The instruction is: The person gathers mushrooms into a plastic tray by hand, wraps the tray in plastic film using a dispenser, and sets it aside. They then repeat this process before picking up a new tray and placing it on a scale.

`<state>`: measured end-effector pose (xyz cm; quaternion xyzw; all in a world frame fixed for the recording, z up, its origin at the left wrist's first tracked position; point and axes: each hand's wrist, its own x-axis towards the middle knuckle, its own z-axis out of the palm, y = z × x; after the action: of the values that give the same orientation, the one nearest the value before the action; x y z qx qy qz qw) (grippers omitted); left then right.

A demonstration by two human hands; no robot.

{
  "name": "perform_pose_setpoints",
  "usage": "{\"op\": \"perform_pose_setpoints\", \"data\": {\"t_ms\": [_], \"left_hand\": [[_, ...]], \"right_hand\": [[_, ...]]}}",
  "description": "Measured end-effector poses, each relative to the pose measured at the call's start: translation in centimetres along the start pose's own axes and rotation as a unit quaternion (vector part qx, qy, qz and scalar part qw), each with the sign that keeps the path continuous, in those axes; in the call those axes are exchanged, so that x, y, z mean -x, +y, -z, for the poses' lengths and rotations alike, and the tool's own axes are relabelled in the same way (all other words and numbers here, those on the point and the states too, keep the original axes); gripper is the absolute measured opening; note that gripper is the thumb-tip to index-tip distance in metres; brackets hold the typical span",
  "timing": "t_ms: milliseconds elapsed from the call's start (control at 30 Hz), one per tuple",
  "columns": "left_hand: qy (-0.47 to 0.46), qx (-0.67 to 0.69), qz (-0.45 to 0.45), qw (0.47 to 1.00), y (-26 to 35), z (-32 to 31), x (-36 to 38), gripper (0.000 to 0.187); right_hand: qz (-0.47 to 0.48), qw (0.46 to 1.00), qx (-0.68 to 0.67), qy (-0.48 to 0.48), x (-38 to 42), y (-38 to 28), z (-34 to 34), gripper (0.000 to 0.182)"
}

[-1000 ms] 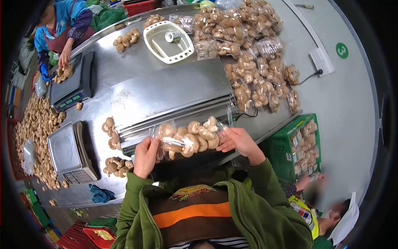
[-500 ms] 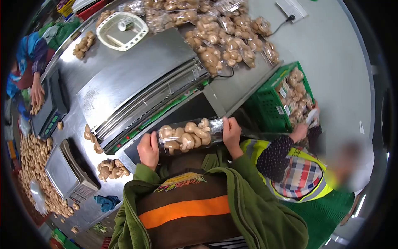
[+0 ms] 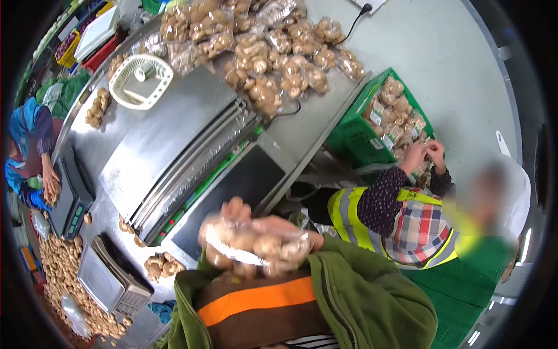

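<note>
A clear bag of mushrooms (image 3: 256,244) is close to my chest, slightly blurred. My left hand (image 3: 212,224) is at the bag's left end, partly hidden behind it, with fingers against the film. From the right, my right hand (image 3: 285,225) reaches over the bag's upper side and grips the plastic. Just beyond the bag lies the dark plate (image 3: 229,192) of the sealing machine (image 3: 174,139), with its long bar and green strip. A loose pile of mushrooms (image 3: 163,266) sits to the left of the bag.
Many bagged mushrooms (image 3: 253,55) lie at the back beside a white basket (image 3: 141,81). A co-worker in a yellow vest (image 3: 349,215) handles packs at a green crate (image 3: 354,128). At the left, another person's hand (image 3: 51,183) is over a scale (image 3: 70,195); a second scale (image 3: 102,276) stands nearer.
The bag has come down and closer to my chest, and my right hand has moved inward over it. The view has shifted. The vested co-worker's two hands are now together over the crate.
</note>
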<state>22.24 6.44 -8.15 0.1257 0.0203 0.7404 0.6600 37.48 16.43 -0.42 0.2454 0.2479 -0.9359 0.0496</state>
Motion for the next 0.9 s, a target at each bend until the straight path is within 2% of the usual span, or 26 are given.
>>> {"op": "perform_pose_setpoints", "data": {"t_ms": [33,100,133,167,200,233,267,300,333,367,433,467,500,567,600,633,667,700,733,767,800,833,900], "left_hand": [[-0.019,0.075,-0.013,0.997,0.1,-5.7,-0.6,0.042],[0.049,-0.127,-0.003,0.991,1.5,-8.8,-0.5,0.054],[0.037,-0.130,-0.007,0.991,2.1,-8.9,-0.6,0.054],[0.073,0.165,0.165,0.970,3.1,-8.5,-0.8,0.057],[0.101,0.436,0.323,0.834,4.0,-8.1,-0.9,0.064],[0.118,0.654,0.444,0.601,4.3,-8.2,-0.9,0.074],[0.280,0.436,0.265,0.813,4.5,-11.8,0.8,0.054],[0.271,0.438,0.255,0.818,4.3,-11.7,-0.3,0.054],[0.180,0.398,0.270,0.858,4.6,-11.4,-1.8,0.049],[0.092,0.349,0.270,0.893,5.4,-11.1,-3.0,0.046],[-0.068,0.212,0.241,0.945,7.1,-10.6,-3.6,0.053],[0.059,0.095,0.163,0.980,6.6,-10.7,-3.8,0.055],[0.193,-0.012,0.085,0.977,6.1,-10.7,-4.1,0.057],[0.252,-0.022,0.049,0.966,9.8,-11.4,-5.5,0.054],[0.254,-0.110,-0.010,0.961,11.1,-11.1,-4.9,0.054],[0.279,-0.186,-0.056,0.940,12.4,-10.3,-3.7,0.047],[0.315,-0.239,-0.107,0.912,13.8,-9.8,-2.3,0.043],[0.347,-0.291,-0.156,0.878,15.3,-9.2,-1.0,0.039],[0.388,-0.322,-0.209,0.838,16.9,-9.2,0.2,0.035],[0.429,-0.350,-0.259,0.792,18.7,-9.2,1.5,0.031],[0.468,-0.363,-0.312,0.743,20.5,-8.5,3.0,0.029],[0.504,-0.372,-0.361,0.691,22.2,-7.6,4.4,0.026],[0.505,-0.298,-0.461,0.665,25.5,-5.5,7.3,0.024]], "right_hand": [[-0.040,0.992,0.115,0.025,1.1,-1.4,-2.1,0.025],[0.027,0.988,0.153,0.008,2.6,-4.5,-5.8,0.026],[0.052,0.958,0.257,0.120,2.9,-4.8,-4.7,0.026],[0.077,0.904,0.352,0.230,3.1,-4.8,-2.6,0.025],[0.160,0.961,0.112,0.196,3.1,-4.1,0.4,0.024],[0.229,0.947,0.175,0.142,4.3,-5.4,-0.2,0.026],[0.283,0.896,0.332,0.078,4.4,-7.1,-1.8,0.036],[0.326,0.817,0.475,0.008,4.5,-8.5,-3.8,0.047],[0.291,0.806,0.515,-0.021,4.2,-9.6,-5.6,0.052],[0.282,0.809,0.515,-0.021,2.9,-9.8,-4.9,0.043],[0.172,0.897,0.385,0.133,0.4,-10.1,-2.9,0.032],[0.228,0.897,0.347,0.152,-1.0,-11.2,-1.2,0.031],[0.280,0.894,0.301,0.177,-2.3,-12.4,0.9,0.031],[0.390,0.857,0.318,0.107,-3.8,-15.8,5.8,0.040],[0.446,0.866,0.138,0.178,-5.1,-17.2,5.8,0.043],[0.483,0.837,-0.049,0.251,-6.4,-18.3,5.5,0.047],[0.475,0.844,-0.043,0.245,-7.1,-19.3,5.3,0.047],[0.399,0.860,-0.184,0.259,-7.6,-20.2,5.0,0.048],[0.311,0.854,-0.319,0.269,-8.8,-21.0,4.7,0.048],[0.304,0.860,-0.313,0.267,-10.9,-21.4,4.3,0.048],[0.240,0.940,-0.200,0.137,-13.4,-21.7,3.9,0.044],[0.165,0.983,-0.081,0.002,-15.8,-22.2,3.2,0.041],[0.154,0.963,0.158,0.153,-23.0,-22.7,-3.2,0.036]]}}
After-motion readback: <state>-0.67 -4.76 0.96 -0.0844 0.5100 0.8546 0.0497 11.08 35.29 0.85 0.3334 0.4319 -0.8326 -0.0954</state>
